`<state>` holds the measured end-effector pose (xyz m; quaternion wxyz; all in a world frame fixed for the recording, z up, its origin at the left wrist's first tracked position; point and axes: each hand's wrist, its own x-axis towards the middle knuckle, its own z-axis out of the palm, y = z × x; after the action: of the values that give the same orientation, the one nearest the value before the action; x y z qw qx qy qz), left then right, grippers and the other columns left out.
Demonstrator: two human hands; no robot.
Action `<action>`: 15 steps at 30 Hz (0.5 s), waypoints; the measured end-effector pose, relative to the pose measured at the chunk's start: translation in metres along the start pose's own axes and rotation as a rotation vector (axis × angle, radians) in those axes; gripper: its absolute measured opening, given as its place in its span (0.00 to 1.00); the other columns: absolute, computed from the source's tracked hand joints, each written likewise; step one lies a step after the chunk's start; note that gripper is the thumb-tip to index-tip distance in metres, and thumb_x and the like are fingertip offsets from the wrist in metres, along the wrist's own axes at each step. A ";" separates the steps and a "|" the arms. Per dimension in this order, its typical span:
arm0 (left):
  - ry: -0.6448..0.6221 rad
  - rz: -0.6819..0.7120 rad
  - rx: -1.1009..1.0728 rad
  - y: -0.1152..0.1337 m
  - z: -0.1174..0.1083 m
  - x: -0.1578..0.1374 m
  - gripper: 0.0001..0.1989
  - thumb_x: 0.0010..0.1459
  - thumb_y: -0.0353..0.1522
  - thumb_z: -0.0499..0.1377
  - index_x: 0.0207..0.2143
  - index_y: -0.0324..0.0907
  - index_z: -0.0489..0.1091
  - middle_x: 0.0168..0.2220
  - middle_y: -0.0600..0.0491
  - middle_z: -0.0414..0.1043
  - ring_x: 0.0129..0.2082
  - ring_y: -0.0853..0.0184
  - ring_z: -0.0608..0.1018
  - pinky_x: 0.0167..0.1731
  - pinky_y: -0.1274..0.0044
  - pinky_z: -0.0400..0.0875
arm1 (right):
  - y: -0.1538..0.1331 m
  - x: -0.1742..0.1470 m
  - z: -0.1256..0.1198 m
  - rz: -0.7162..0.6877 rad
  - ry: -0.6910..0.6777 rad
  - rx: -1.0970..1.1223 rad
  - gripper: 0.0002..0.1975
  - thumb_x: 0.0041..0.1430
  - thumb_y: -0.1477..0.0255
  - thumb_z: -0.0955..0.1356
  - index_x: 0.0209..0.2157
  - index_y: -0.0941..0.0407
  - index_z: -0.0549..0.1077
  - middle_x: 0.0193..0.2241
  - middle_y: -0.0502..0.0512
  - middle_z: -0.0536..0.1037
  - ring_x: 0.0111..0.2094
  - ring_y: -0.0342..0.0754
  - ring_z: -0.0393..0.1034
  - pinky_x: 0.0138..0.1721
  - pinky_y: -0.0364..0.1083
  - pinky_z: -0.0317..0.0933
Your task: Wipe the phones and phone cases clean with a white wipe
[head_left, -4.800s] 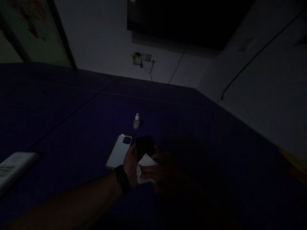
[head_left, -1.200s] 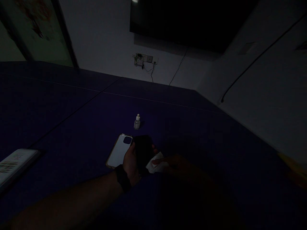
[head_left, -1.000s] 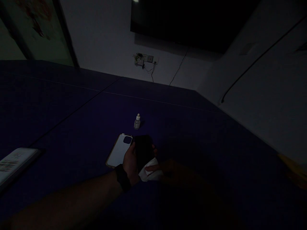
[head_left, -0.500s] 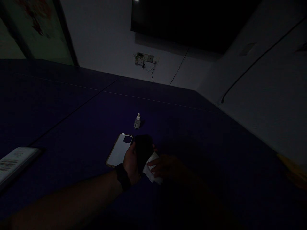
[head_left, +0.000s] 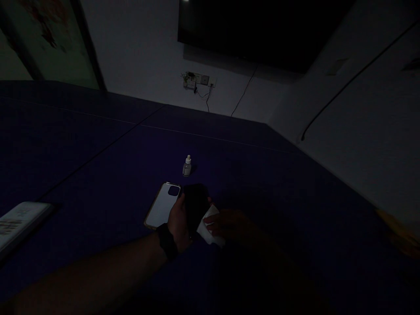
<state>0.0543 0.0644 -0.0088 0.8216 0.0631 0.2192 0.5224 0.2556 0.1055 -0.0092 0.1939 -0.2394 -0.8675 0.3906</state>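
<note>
My left hand (head_left: 178, 223), with a dark band at the wrist, is wrapped round a dark smartphone (head_left: 195, 201), its thumb along the near-left edge. In my right hand (head_left: 229, 223) is a crumpled white tissue (head_left: 210, 229), pressed against the phone's lower right side. Beside the left hand a phone case (head_left: 161, 209) with a pale back and a dark camera cutout lies flat. A small dropper bottle (head_left: 187, 167) with a white cap stands upright beyond the phone. Dim light hides most of the phone's surface and the right forearm.
Everything lies on a dark blue surface (head_left: 131, 162) with seam lines. A white box (head_left: 21, 223) is at the left edge. Something yellow (head_left: 398, 229) lies at the far right. On the wall are sockets with cables (head_left: 198, 81) and a large dark screen (head_left: 256, 30).
My right hand and the tissue have shifted slightly up and right along the phone's side. The left hand keeps its hold; the case and bottle stay put.
</note>
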 end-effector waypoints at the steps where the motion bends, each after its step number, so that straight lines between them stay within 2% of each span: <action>1: -0.025 -0.032 0.009 -0.001 0.000 -0.001 0.35 0.68 0.52 0.41 0.44 0.33 0.76 0.28 0.43 0.75 0.26 0.60 0.75 0.29 0.70 0.67 | 0.000 0.000 0.000 -0.003 -0.019 -0.001 0.17 0.68 0.54 0.68 0.46 0.48 0.84 0.49 0.55 0.85 0.48 0.51 0.81 0.50 0.51 0.72; 4: -0.073 -0.119 0.020 -0.001 0.002 -0.002 0.39 0.66 0.57 0.40 0.45 0.34 0.76 0.23 0.46 0.71 0.19 0.63 0.69 0.23 0.71 0.62 | 0.003 0.003 0.011 -0.076 -0.072 -0.010 0.17 0.69 0.55 0.67 0.46 0.49 0.84 0.49 0.55 0.84 0.47 0.49 0.82 0.52 0.50 0.71; 7: 0.002 -0.116 0.011 -0.001 0.004 -0.002 0.38 0.67 0.55 0.41 0.45 0.33 0.76 0.29 0.43 0.76 0.22 0.63 0.72 0.23 0.72 0.61 | 0.007 0.006 0.021 -0.161 -0.036 -0.095 0.16 0.70 0.57 0.68 0.46 0.49 0.84 0.50 0.54 0.84 0.50 0.50 0.81 0.55 0.50 0.70; 9: 0.046 -0.080 0.007 -0.001 0.004 -0.001 0.35 0.68 0.54 0.43 0.45 0.33 0.76 0.33 0.42 0.77 0.25 0.63 0.75 0.26 0.73 0.64 | 0.008 0.006 0.017 -0.133 0.019 -0.140 0.15 0.70 0.58 0.68 0.48 0.48 0.83 0.51 0.55 0.84 0.50 0.50 0.81 0.54 0.51 0.70; 12: 0.031 -0.021 -0.002 -0.002 0.002 0.001 0.33 0.69 0.51 0.45 0.44 0.32 0.76 0.32 0.42 0.77 0.28 0.61 0.77 0.31 0.71 0.69 | 0.005 0.002 0.003 -0.079 0.091 -0.153 0.14 0.70 0.59 0.68 0.48 0.47 0.83 0.50 0.54 0.84 0.49 0.51 0.81 0.51 0.50 0.72; 15: -0.007 -0.048 0.015 -0.004 -0.002 0.004 0.35 0.68 0.53 0.44 0.43 0.32 0.77 0.27 0.45 0.74 0.23 0.63 0.74 0.27 0.72 0.67 | 0.001 0.003 0.001 -0.110 0.037 -0.122 0.14 0.70 0.58 0.68 0.47 0.47 0.83 0.48 0.54 0.85 0.48 0.50 0.81 0.52 0.50 0.72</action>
<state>0.0582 0.0657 -0.0126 0.8340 0.0659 0.2219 0.5009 0.2528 0.1074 -0.0105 0.2160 -0.2099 -0.8977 0.3215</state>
